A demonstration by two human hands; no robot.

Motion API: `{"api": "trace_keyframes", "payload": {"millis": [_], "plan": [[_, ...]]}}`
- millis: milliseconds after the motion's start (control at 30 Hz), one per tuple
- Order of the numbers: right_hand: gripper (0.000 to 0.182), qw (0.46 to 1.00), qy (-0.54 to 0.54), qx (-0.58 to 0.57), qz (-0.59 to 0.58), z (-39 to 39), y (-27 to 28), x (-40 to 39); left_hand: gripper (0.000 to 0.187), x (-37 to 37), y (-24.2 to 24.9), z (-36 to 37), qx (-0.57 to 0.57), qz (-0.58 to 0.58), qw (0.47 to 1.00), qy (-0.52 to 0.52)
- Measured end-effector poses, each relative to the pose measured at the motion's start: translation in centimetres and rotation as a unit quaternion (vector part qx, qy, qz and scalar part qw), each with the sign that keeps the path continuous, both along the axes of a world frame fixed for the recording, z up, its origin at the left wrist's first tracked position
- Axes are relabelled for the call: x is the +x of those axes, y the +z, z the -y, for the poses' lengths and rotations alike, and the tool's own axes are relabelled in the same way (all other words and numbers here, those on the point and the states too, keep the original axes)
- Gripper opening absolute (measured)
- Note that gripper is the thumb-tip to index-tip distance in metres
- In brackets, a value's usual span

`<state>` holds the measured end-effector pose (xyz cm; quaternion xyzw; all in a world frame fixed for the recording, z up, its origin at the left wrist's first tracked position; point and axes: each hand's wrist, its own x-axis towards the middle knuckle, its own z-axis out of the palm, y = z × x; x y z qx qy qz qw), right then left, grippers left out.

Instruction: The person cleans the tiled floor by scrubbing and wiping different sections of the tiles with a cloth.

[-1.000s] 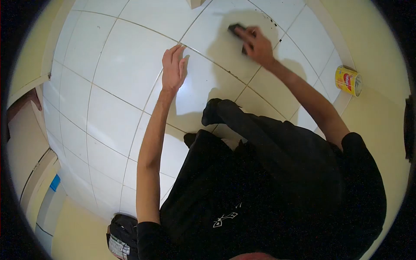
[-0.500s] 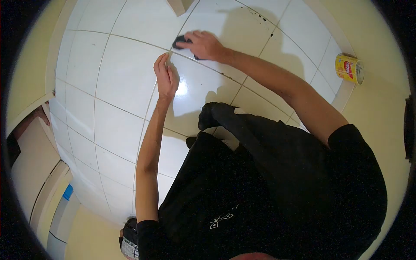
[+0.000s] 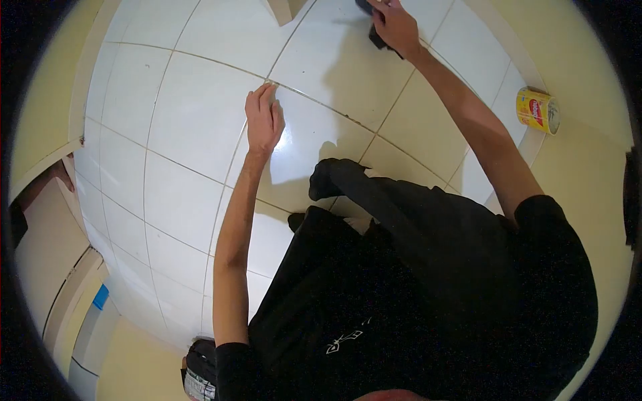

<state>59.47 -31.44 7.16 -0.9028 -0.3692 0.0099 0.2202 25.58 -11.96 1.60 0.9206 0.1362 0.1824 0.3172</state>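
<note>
My right hand (image 3: 400,30) is at the top of the view, wrapped over a black cloth (image 3: 381,39) that lies against the white tiled floor (image 3: 200,113). Part of the cloth sticks out on the left side of the hand and near the upper edge. Resting on the tiles close to a grout crossing, my left hand (image 3: 265,121) has its fingers stretched out and slightly bent, with nothing visible in it. My bent leg in dark trousers, with a black sock (image 3: 324,179), is below the hands.
A yellow tin can (image 3: 537,110) stands by the wall at the right. The foot of a pale post (image 3: 284,10) meets the floor at the top. A black bag (image 3: 200,364) lies at the lower left, and a blue item (image 3: 101,297) is beyond the doorway.
My right hand has slid up and to the right with the black cloth, over the spot where dark specks showed on the tiles. My left hand has shifted only slightly.
</note>
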Motion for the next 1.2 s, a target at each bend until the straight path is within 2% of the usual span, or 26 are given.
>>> {"api": "trace_keyframes", "payload": {"millis": [67, 200, 233, 300, 333, 367, 467, 567, 600, 667, 733, 767, 833, 900, 1000, 1100, 1133, 1200], "plan": [[0.046, 0.998, 0.039, 0.028, 0.032, 1.8, -0.9, -2.5, 0.041, 0.1, -0.1, 0.0, 0.03, 0.002, 1.0, 0.0], [0.052, 0.971, 0.203, -0.121, 0.028, 4.5, -1.8, -11.0, 0.041, 0.1, -0.4, 0.0, 0.036, -0.012, 0.999, 0.003], [0.056, 0.957, 0.208, -0.174, -0.106, 4.0, 0.0, -13.4, 0.041, 0.1, -0.4, 0.0, 0.038, -0.015, 0.999, 0.004], [0.061, 0.936, 0.273, -0.167, -0.148, 4.3, -0.4, -15.2, 0.041, 0.1, -0.4, 0.0, 0.038, -0.02, 0.999, 0.002], [0.062, 0.935, 0.333, -0.109, -0.057, 5.9, -3.3, -16.1, 0.042, 0.1, -0.3, -0.1, 0.035, -0.021, 0.999, -0.001], [0.063, 0.919, 0.389, -0.048, 0.034, 6.3, -3.9, -16.5, 0.042, 0.1, -0.2, 0.0, 0.032, -0.023, 0.999, -0.005], [0.067, 0.911, 0.409, -0.028, 0.038, 6.2, -5.5, -14.3, 0.042, 0.1, 0.2, 0.0, 0.03, -0.033, 0.999, -0.006], [0.07, 0.918, 0.386, -0.056, 0.076, 4.4, -5.1, -10.6, 0.041, 0.0, -0.1, 0.0, 0.022, -0.025, 0.999, -0.006], [0.07, 0.933, 0.341, -0.093, 0.075, 4.0, -5.1, -9.3, 0.041, 0.0, 0.0, 0.0, 0.025, -0.025, 0.999, -0.006], [0.065, 0.95, 0.271, -0.063, 0.144, 3.0, -5.1, -6.2, 0.041, 0.0, 0.0, -0.1, 0.03, -0.025, 0.999, -0.005], [0.061, 0.969, 0.212, -0.057, 0.117, 2.6, -5.8, -2.6, 0.041, -0.1, -0.1, 0.0, 0.031, -0.026, 0.999, -0.006], [0.055, 0.969, 0.186, -0.082, 0.139, 2.2, -5.5, -1.3, 0.041, 0.0, -0.1, -0.1, 0.032, -0.025, 0.999, -0.007], [0.052, 0.98, 0.147, -0.05, 0.125, 2.2, -5.3, 0.4, 0.041, 0.0, -0.1, -0.1, 0.034, -0.018, 0.999, -0.007], [0.049, 0.988, 0.107, -0.034, 0.111, 2.0, -4.0, 0.2, 0.041, -0.1, -0.1, -0.2, 0.037, -0.016, 0.999, -0.004], [0.052, 0.982, 0.129, -0.006, 0.14, 3.5, -2.5, -2.7, 0.04, 0.0, -0.2, 0.0, 0.037, -0.016, 0.999, -0.001], [0.045, 0.975, 0.201, -0.086, 0.037, 6.3, -0.4, -8.0, 0.04, -0.1, -0.2, -0.2, 0.034, -0.018, 0.999, -0.001], [0.042, 0.955, 0.049, -0.169, -0.238, 5.1, 2.7, -10.4, 0.04, -0.1, -0.3, -0.3, 0.032, -0.018, 0.999, -0.003], [0.06, 0.94, 0.254, -0.192, -0.123, 9.2, -1.4, -11.9, 0.04, -0.1, -0.4, -0.4, 0.033, -0.021, 0.999, -0.003]]}}
